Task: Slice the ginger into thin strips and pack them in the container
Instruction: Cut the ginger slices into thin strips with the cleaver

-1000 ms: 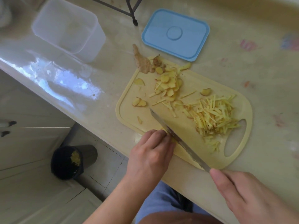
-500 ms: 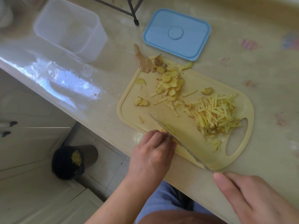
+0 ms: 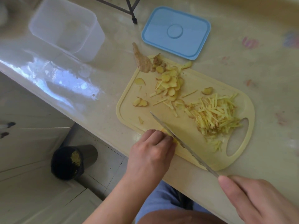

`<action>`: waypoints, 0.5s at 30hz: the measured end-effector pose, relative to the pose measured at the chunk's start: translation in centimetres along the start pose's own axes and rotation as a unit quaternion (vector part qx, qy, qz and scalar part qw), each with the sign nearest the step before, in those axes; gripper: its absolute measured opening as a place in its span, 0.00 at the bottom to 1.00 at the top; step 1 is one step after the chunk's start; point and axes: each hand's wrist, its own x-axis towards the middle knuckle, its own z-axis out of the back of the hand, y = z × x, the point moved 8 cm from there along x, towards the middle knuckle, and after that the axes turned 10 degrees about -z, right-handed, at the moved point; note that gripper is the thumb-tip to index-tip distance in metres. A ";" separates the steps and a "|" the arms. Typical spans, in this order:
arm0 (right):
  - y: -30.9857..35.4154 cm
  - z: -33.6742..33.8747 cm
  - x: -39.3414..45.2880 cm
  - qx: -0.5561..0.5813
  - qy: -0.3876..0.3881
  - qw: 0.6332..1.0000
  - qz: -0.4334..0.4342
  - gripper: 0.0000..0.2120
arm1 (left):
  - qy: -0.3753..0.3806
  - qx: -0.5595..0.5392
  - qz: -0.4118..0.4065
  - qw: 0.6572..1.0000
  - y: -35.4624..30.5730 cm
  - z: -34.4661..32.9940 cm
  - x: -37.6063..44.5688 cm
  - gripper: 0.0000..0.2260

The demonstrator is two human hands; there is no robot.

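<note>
Right hand (image 3: 258, 199) holding knife (image 3: 182, 141), left hand (image 3: 152, 149) pinning ginger (image 3: 174, 139)

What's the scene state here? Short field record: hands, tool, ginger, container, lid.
left hand: pins ginger slices on cutting board
right hand: holds knife, blade beside left fingertips
strips: pile near board's handle hole
uncut slices: heap at far end
container: open, no ginger visible
lid: off, on counter

On the counter (image 3: 258, 75) the cutting board (image 3: 129, 113) lies before the lid (image 3: 176, 32), the container (image 3: 68, 28) far left, strips (image 3: 216, 113) on the board's right
</note>
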 end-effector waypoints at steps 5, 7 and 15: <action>0.5 0.5 0.0 -0.023 -0.036 0.999 0.011 0.44 | 0.006 0.004 -0.007 1.000 -0.1 0.1 0.1 0.05; -0.5 -0.4 0.8 -0.018 0.027 0.998 -0.044 0.51 | 0.002 0.001 -0.008 1.000 -0.1 0.1 0.2 0.05; 0.3 -1.9 1.8 0.053 0.116 0.991 -0.032 0.37 | 0.022 -0.007 0.009 1.000 -0.3 0.4 0.6 0.07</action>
